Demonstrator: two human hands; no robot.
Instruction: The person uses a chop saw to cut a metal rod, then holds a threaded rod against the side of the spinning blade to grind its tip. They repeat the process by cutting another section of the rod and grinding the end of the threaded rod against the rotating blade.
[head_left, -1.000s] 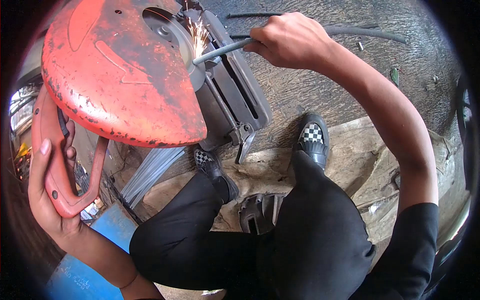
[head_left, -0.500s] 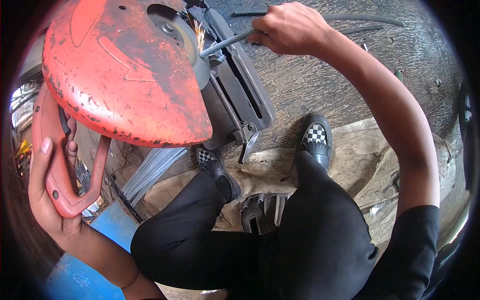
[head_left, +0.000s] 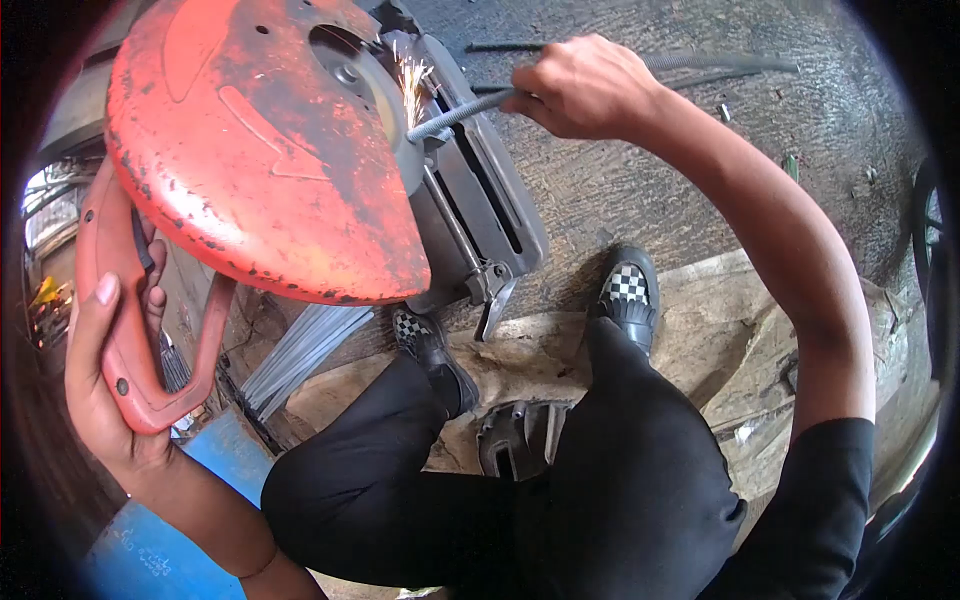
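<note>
My left hand (head_left: 108, 415) wraps round the red loop handle (head_left: 103, 235) of a cut-off saw, thumb on the near side. The saw's scuffed red guard (head_left: 270, 190) covers most of its grey cutting disc (head_left: 408, 165). My right hand (head_left: 590, 85) is closed round a long grey threaded rod (head_left: 460, 114), which sticks out on both sides of the fist. The rod's left end meets the disc's edge, and orange sparks (head_left: 411, 90) fly up there. Below the disc lies the dark saw base (head_left: 515, 215) with its vise screw (head_left: 450, 222).
Several grey rods (head_left: 305, 355) lie bundled left of my feet, near a blue panel (head_left: 225, 450). A dark rod (head_left: 500, 47) rests on the floor beyond my right hand. Brown sheeting (head_left: 720, 330) spreads under my shoes (head_left: 628, 290), with a black piece (head_left: 515, 440) between my legs.
The spray of sparks is larger and brighter. The saw head and left hand appear slightly further right and lower in view; my right hand sits slightly lower. Both grips are unchanged.
</note>
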